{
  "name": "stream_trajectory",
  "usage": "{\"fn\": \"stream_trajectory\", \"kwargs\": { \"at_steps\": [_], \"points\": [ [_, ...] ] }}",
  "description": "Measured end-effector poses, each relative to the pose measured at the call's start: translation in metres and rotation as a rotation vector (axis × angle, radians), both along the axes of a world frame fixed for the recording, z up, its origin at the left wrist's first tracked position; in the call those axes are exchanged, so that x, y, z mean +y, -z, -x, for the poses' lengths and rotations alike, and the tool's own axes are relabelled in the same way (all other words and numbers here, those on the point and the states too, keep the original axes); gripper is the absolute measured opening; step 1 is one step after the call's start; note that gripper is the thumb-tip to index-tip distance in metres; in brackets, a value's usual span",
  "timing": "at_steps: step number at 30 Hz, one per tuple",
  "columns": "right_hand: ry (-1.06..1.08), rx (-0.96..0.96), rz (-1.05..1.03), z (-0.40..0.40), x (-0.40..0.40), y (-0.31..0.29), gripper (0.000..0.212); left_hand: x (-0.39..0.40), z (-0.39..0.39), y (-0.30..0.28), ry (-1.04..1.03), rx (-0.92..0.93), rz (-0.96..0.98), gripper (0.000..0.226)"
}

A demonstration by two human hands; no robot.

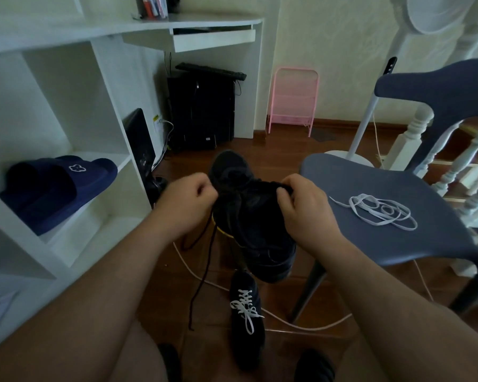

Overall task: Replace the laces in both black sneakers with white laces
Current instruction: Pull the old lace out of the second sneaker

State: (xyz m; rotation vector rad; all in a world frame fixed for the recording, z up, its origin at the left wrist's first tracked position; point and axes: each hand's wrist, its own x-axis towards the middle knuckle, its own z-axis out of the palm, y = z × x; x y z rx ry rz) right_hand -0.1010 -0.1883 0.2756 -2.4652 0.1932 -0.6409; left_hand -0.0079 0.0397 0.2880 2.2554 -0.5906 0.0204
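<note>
A wooden floor point(177, 274) is seen from a seated position, with a white shelving unit point(66, 128) on the left that holds a pair of navy slippers point(58, 188), and a blue-grey chair point(384, 216) on the right. A loose white lace point(381, 212) is coiled on the chair seat, well apart from both hands.

In the middle of the scene a black sneaker point(254, 216) is held up above the floor, toe pointing away. The left hand point(188, 199) is closed at the sneaker's left side, its fingers curled and apparently pinching the black lace point(204, 271), a strand of which hangs down towards the floor. The right hand point(304, 205) is curled round the right edge of the sneaker's opening, and the shoe is steadied by it. Exactly which eyelet is being worked cannot be told, the dark lace being lost against the dark upper.

On the near floor a second black sneaker point(246, 321) is already threaded with white lace. The first shoe is therefore judged finished, and the step in hand is judged to be the removal of the black lace from the second.

Next, the remaining black lace would need to be drawn clear of the eyelets, the shoe being kept firmly braced, before the white lace is fetched from the chair.
</note>
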Motion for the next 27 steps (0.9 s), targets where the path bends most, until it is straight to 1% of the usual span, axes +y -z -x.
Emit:
{"fn": "stream_trajectory", "kwargs": {
  "at_steps": [2, 4, 5, 7, 8, 9, 10, 12, 13, 14, 16, 18, 20, 22, 24, 25, 26, 27],
  "points": [
    [0.035, -0.021, -0.032, 0.000, -0.004, -0.001, 0.018, 0.012, -0.009, -0.002, -0.181, -0.017, 0.015, 0.024],
    [0.054, -0.030, -0.041, 0.001, -0.006, -0.002, 0.018, 0.024, -0.016, 0.000, -0.297, 0.033, -0.040, 0.021],
    [0.060, -0.031, -0.045, 0.002, -0.006, -0.003, 0.018, 0.028, -0.018, 0.003, -0.316, 0.066, -0.113, 0.018],
    [0.065, -0.036, -0.062, 0.003, -0.005, -0.003, 0.017, 0.031, -0.018, 0.009, -0.284, 0.088, -0.285, 0.012],
    [0.066, -0.037, -0.068, 0.003, -0.003, -0.002, 0.017, 0.028, -0.017, 0.011, -0.245, 0.077, -0.296, 0.012],
    [0.066, -0.038, -0.068, 0.003, -0.002, -0.002, 0.017, 0.023, -0.014, 0.012, -0.189, 0.064, -0.248, 0.012],
    [0.061, -0.043, -0.062, 0.003, 0.001, -0.001, 0.017, 0.016, -0.008, 0.010, -0.121, 0.067, -0.159, 0.018],
    [0.038, -0.049, -0.042, 0.003, 0.011, -0.001, 0.017, -0.002, 0.007, 0.006, 0.007, 0.149, 0.009, 0.032],
    [0.023, -0.053, -0.031, 0.003, 0.016, -0.001, 0.017, -0.012, 0.014, 0.006, 0.048, 0.181, 0.025, 0.035],
    [0.012, -0.059, -0.022, 0.003, 0.020, -0.001, 0.016, -0.019, 0.019, 0.008, 0.069, 0.163, -0.009, 0.035],
    [0.012, -0.088, -0.037, 0.004, 0.023, -0.001, 0.016, -0.027, 0.020, 0.013, 0.027, 0.069, -0.068, 0.029],
    [0.072, -0.119, -0.131, 0.002, 0.018, -0.002, 0.016, -0.023, 0.010, 0.011, -0.082, 0.071, 0.034, 0.024],
    [0.166, -0.112, -0.288, 0.000, 0.013, -0.005, 0.016, -0.015, 0.000, 0.004, -0.175, 0.100, 0.170, 0.025],
    [0.213, -0.054, -0.404, -0.002, 0.012, -0.003, 0.015, -0.013, -0.001, -0.001, -0.210, 0.037, 0.167, 0.022],
    [0.165, 0.041, -0.395, -0.001, 0.011, -0.001, 0.010, -0.016, 0.006, -0.001, -0.206, -0.010, 0.117, 0.020],
    [0.113, 0.087, -0.384, 0.000, 0.011, 0.000, 0.004, -0.017, 0.010, 0.000, -0.204, -0.024, 0.103, 0.021],
    [0.050, 0.125, -0.379, 0.003, 0.012, -0.002, 0.006, -0.016, 0.013, 0.001, -0.207, -0.042, 0.092, 0.021],
    [-0.018, 0.150, -0.355, 0.006, 0.012, -0.004, 0.018, -0.015, 0.016, 0.001, -0.211, -0.060, 0.080, 0.021]
  ]
}}
